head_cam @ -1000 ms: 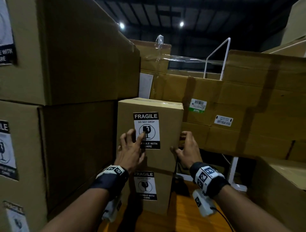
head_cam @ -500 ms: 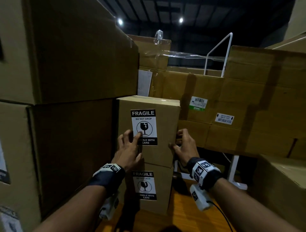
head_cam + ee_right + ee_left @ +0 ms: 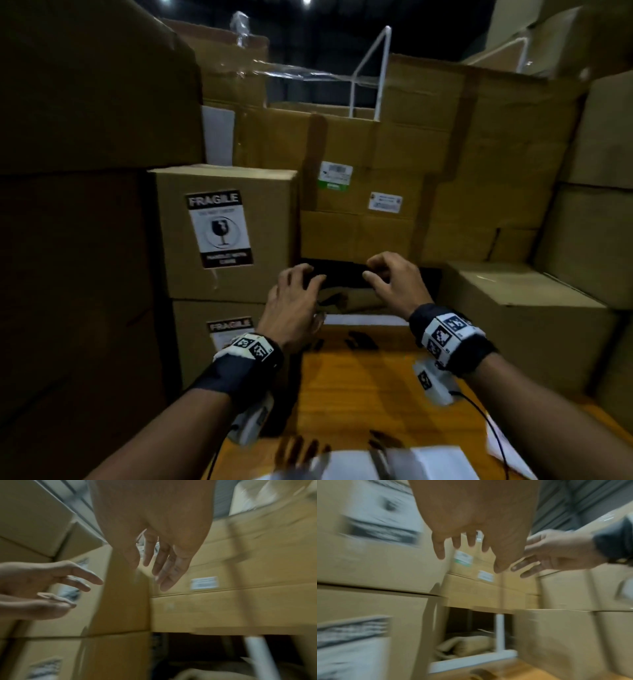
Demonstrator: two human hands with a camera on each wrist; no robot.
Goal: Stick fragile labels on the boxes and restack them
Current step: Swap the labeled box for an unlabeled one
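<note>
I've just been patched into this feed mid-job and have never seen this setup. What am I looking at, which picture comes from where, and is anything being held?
There is no machine here: a person works with two bare hands and wears three cameras. The big picture comes from a head camera looking forward and down. The other two come from cameras strapped to each wrist, looking along the fingers; both are blurred.

In the head view, the left hand and the right hand hang in the air with loosely curled fingers, holding nothing. To their left stands the upper labelled box, with a fragile label on its front, stacked on the lower labelled box, which has a label too. More cartons surround them. Below the hands is an orange wooden surface with white sheets at its near edge; what they are I cannot tell.
</note>
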